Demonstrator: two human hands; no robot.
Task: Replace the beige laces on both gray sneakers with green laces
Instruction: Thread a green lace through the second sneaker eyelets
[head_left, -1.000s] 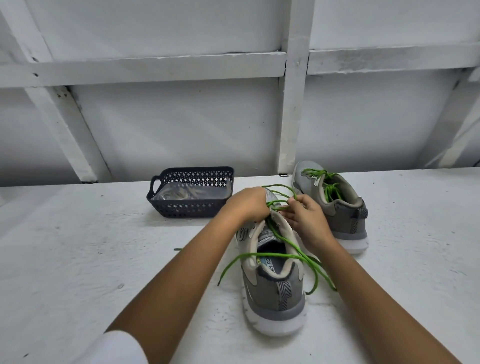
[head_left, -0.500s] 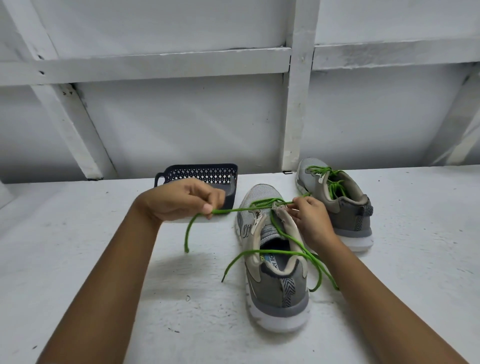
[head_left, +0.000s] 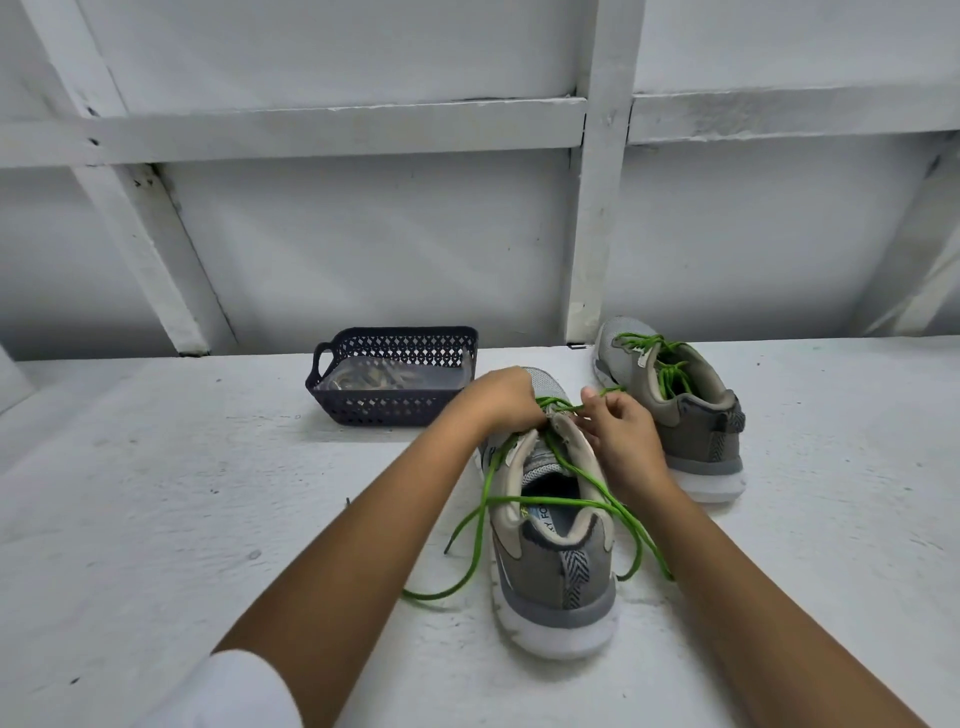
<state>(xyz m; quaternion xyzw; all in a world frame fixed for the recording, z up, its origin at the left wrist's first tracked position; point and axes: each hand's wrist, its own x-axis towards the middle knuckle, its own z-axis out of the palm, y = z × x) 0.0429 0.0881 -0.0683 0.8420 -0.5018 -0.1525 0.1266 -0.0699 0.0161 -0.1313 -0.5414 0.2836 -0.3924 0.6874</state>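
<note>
A gray sneaker (head_left: 556, 566) stands heel toward me in the middle of the white surface, partly threaded with a green lace (head_left: 470, 540) whose loose ends trail over both sides. My left hand (head_left: 493, 400) rests curled over the sneaker's upper eyelets; what its fingers hold is hidden. My right hand (head_left: 621, 431) pinches the green lace at the eyelets on the right side. A second gray sneaker (head_left: 685, 415) with green lacing stands behind and to the right.
A dark blue perforated basket (head_left: 395, 405) with beige laces (head_left: 374, 376) inside sits behind and to the left of the near sneaker. A white panelled wall with beams (head_left: 597, 208) closes the back of the surface.
My left hand, which had pulled a length of green lace out to the left, has come back to the sneaker's eyelets. The pulled lace now lies slack beside the shoe.
</note>
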